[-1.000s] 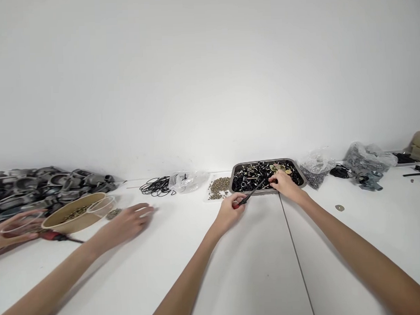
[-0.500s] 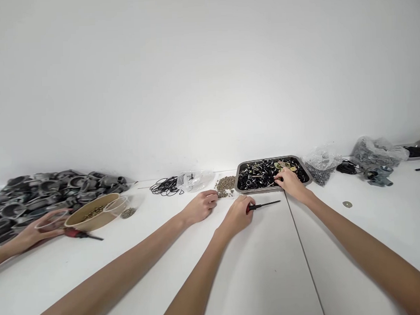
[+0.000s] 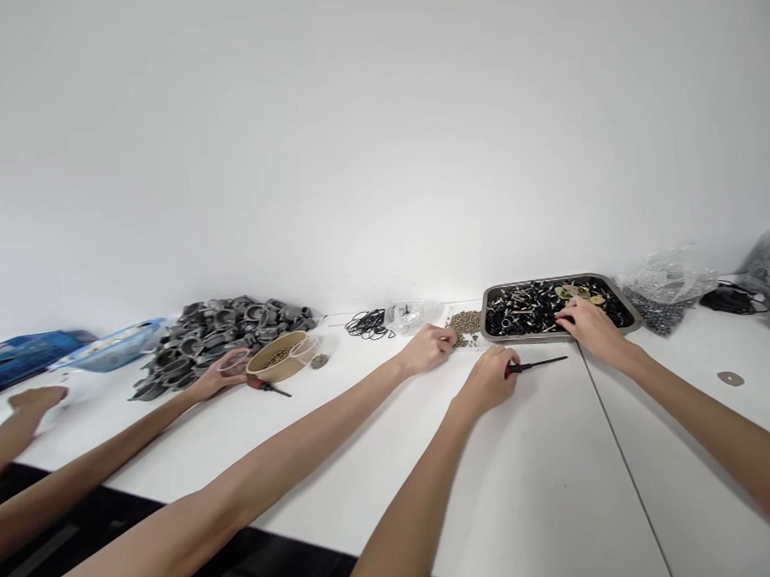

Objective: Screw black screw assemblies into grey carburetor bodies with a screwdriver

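Clock directions are taken from the left hand (image 3: pixel 491 381), by which a red-handled screwdriver (image 3: pixel 534 365) is gripped, fingers curled tightly about the handle. The shaft is aimed at three o'clock, just in front of the tray (image 3: pixel 519 339), which is set between one and two o'clock. At two o'clock the right hand (image 3: pixel 589 327) is held over the small parts (image 3: pixel 530 307) in that tray, fingertips drawn together; whether a piece is pinched cannot be told.

If a tangled piece is pulled hastily, its neighbours could be flicked over the rim and scattered across the bench (image 3: pixel 537 494), or lodged in the seam (image 3: pixel 615 436). If the screwdriver is swung towards two o'clock, the right wrist could be jabbed. At ten o'clock a co-worker's hand (image 3: pixel 428 347) is placed beside the brass pile (image 3: pixel 466 321); should either neighbouring hand be shifted carelessly, knuckles could be knocked and the loose brass bits spread.
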Tool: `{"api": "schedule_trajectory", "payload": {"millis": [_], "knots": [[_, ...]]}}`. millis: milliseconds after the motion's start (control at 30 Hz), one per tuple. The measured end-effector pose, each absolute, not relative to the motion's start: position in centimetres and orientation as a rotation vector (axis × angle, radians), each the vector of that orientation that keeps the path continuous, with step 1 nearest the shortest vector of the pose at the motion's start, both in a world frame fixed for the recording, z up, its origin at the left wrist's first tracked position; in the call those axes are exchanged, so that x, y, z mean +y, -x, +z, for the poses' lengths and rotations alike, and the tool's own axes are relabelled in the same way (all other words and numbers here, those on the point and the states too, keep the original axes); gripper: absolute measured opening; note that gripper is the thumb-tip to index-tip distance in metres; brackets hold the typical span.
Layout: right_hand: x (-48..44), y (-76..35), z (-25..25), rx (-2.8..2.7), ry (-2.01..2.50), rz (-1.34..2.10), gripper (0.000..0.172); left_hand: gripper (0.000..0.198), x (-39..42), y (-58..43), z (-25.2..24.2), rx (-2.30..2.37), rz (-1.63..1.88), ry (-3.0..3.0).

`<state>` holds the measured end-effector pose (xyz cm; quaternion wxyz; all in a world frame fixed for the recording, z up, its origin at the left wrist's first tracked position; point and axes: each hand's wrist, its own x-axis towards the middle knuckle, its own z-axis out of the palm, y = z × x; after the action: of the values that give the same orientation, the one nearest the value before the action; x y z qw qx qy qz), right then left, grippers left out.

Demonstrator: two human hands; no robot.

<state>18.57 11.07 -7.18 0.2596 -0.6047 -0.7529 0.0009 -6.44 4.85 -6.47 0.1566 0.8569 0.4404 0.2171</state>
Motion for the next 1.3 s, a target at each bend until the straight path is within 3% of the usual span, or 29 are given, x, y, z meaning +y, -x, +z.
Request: {"api": "schedule_trajectory", "payload": {"millis": [700,1033,1300], "knots": [[13.3,-20.6,-9.2,-2.082,1.577,-0.088,0.026,0.023,4.8,6.2,-6.2,1.274,0.498,-2.514],[11.9,-19.4,-7.4,-2.085,1.596,-0.067,0.017,0.025,5.0,6.4,-6.3,1.240,0.583,-2.492],[10.2,-17.8,-6.8,-2.024,1.676,-0.145,0.030,0.030,5.4,6.4,-6.8,1.290,0.630,-2.423]]}}
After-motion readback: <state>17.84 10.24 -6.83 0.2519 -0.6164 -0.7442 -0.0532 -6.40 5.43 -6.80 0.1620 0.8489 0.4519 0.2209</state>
